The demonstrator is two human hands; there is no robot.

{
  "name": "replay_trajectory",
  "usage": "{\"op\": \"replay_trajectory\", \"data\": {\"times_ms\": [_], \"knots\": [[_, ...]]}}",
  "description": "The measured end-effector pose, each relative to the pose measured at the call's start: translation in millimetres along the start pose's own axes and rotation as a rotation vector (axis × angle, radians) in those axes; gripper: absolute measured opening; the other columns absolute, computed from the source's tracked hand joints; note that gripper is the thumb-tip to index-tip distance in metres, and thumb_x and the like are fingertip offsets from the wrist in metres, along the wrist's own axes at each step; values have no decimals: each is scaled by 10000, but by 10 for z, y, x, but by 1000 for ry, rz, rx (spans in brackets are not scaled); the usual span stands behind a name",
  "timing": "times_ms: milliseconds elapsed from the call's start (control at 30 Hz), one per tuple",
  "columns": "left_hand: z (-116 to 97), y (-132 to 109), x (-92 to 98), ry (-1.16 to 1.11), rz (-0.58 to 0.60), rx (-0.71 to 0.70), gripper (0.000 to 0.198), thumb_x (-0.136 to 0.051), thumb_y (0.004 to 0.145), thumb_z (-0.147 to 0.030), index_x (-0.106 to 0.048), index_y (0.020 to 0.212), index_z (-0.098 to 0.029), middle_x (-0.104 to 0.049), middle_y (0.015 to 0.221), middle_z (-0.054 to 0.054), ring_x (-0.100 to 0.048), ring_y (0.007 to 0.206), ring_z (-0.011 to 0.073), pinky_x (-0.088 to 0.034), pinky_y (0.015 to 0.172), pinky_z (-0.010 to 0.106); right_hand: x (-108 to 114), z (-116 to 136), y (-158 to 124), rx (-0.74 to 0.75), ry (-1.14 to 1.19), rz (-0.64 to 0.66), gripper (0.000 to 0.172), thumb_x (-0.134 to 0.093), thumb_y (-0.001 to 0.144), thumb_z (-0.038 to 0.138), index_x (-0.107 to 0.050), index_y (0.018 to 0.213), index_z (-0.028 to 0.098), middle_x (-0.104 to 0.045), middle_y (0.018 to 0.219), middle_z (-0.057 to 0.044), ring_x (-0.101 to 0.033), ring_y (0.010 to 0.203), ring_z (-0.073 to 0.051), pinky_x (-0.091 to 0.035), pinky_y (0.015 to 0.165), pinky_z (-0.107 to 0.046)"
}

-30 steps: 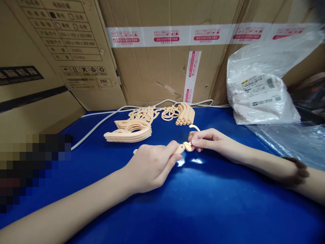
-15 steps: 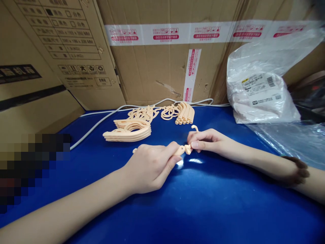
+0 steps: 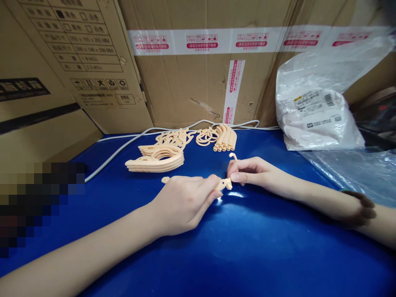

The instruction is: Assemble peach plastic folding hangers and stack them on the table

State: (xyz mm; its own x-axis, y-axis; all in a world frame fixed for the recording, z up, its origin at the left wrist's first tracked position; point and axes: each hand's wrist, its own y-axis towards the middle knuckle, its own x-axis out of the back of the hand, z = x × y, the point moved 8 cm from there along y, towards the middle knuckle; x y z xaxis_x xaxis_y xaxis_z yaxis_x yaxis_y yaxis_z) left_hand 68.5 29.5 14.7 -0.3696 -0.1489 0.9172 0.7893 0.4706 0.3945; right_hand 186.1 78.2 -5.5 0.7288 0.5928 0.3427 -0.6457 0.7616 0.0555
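My left hand is closed palm-down around a flat peach plastic hanger arm. One rounded end with a hole shows beyond the thumb, and the other end pokes out on the left; the middle is hidden under the fingers. Between thumb and fingertips, my right hand pinches a peach plastic hook. Its curved tip rises above the fingers, while its knobbly base meets the holed end of the arm, apparently touching it. Whether the two are joined I cannot tell. Both hands are just above the blue tabletop.
Stacked curved peach pieces lie behind my left hand. Beyond them are a pile of thin hooks, looped pieces and more curved arms. A white cable, cardboard boxes and a plastic bag border the blue table.
My right hand has shifted slightly left with the hook, closing the small gap between its base and the arm's end. The hook's tip now leans further left. My left hand is nearly still.
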Motion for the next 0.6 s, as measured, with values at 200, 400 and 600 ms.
{"op": "replay_trajectory", "data": {"times_ms": [200, 400, 600], "knots": [[-26, 8, 23, 79, -43, -27, 208, -300, 993, -237, -478, 905, -178, -589, 681, -16, -557, 564, 134, -338, 505, 246, 13, -4, 3, -22, -31, -19, 242, -590, 873, 377, -622, 751, 170, -540, 715, 26, -437, 668, -115, -335, 647, -266], [-114, 31, 70, 215, -84, -82, 244, -289, 992, -220, -505, 893, -167, -565, 626, -17, -530, 514, 138, -311, 487, 252, 27, 24, 13, -9, -46, -31, 217, -617, 851, 347, -640, 742, 161, -583, 745, 13, -479, 690, -119, -364, 676, -262], [-44, 44, -5, 208, -19, -19, 248, -312, 991, -245, -505, 853, -173, -552, 612, -19, -527, 506, 148, -298, 484, 265, 54, -7, 16, -19, -88, -69, 230, -615, 851, 375, -645, 764, 165, -590, 754, 7, -489, 702, -126, -367, 660, -263]]}}
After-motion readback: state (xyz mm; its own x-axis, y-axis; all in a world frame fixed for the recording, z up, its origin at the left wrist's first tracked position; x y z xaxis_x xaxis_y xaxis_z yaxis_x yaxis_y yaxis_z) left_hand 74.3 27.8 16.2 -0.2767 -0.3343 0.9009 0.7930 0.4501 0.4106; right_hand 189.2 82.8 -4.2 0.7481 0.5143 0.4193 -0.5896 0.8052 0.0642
